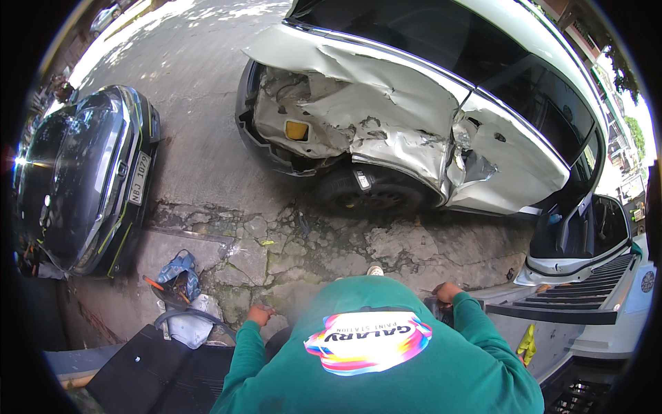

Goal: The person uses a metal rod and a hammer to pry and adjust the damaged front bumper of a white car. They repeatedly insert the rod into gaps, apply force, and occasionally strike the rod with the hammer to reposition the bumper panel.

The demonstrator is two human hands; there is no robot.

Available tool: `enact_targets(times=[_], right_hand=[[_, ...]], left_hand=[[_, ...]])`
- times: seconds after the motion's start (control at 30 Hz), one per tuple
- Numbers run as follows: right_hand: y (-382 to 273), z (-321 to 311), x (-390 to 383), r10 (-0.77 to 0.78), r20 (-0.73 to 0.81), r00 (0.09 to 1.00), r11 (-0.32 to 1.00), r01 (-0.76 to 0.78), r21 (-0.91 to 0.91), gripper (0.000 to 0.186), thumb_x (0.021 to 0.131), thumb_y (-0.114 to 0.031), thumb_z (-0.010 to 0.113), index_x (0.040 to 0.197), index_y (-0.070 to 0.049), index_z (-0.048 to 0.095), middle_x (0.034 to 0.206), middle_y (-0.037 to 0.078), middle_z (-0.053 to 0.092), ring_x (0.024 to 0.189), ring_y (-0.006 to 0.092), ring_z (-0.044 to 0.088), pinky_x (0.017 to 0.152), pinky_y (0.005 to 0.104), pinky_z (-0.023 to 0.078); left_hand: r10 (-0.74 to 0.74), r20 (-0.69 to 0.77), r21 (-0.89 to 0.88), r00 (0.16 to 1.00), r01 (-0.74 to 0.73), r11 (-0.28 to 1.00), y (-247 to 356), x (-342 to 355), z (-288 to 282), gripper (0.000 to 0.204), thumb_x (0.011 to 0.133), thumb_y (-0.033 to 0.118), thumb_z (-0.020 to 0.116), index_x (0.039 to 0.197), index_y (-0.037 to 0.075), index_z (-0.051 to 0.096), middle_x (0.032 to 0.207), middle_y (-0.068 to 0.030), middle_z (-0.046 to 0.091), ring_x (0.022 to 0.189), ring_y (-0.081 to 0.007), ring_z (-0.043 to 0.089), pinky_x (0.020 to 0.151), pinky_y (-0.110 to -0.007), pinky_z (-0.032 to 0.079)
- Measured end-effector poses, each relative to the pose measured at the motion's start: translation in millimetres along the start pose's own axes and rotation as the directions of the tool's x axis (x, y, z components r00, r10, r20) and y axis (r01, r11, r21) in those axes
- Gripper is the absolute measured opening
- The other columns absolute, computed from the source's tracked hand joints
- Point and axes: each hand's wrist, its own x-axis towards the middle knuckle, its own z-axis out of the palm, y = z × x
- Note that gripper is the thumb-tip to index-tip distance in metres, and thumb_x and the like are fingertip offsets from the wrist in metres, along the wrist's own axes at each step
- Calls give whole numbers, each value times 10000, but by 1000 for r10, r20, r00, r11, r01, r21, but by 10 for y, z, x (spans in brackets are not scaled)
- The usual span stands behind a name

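Observation:
My left hand (260, 315) is low in front of me with its fingers curled; what they close on, if anything, is hidden. My right hand (448, 292) is opposite, fingers curled in beside a dark shape I cannot make out. Both are apart from the white car (386, 41) ahead. Its rear side panel (396, 131) is crumpled and torn, with creases running into the dented door (510, 155). A yellowish patch (297, 130) shows in an opening near the car's rear corner. Below the damage sits the dark wheel (376, 199).
Cracked, mossy concrete (255, 255) lies between me and the car. A dark car (89, 172) stands at left. Near my left arm are a blue bag (181, 270), a crumpled pale sheet (196, 324) and a black panel (158, 369). At right are an open car door (579, 241) and a slatted grille (586, 286).

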Motion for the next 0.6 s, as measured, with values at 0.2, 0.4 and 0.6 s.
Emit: enact_targets(times=[0.2, 0.4, 0.6], right_hand=[[-1397, -619, -229, -140, -1, 990, 868, 122, -482, 253, 862, -167, 617, 865, 19, 789, 925, 190, 774, 818, 305, 755, 747, 463, 569], [-4105, -315, -650, -682, 485, 547, -156, 539, -828, 296, 819, -284, 650, 981, -100, 814, 1039, 117, 774, 964, 318, 726, 844, 465, 571], [-5677, 28, -2920, -711, 680, 180, -594, 362, -718, 302, 830, -298, 649, 1009, -121, 815, 1060, 104, 774, 986, 300, 726, 863, 456, 566]], left_hand=[[-16, -20, -103, 1000, 14, 995, 380, 225, -201, 383, 905, 213, 756, 1176, -39, 659, 891, -121, 718, 732, -226, 681, 560, -403, 531], [134, -39, 93, 990, -129, 987, 1424, 153, 181, 342, 887, 204, 771, 1109, -40, 677, 864, -125, 714, 713, -225, 676, 567, -397, 534], [188, -51, 96, 981, -183, 979, 1550, -89, 144, 305, 870, 194, 786, 1042, -41, 695, 836, -130, 711, 695, -224, 671, 573, -391, 536]])
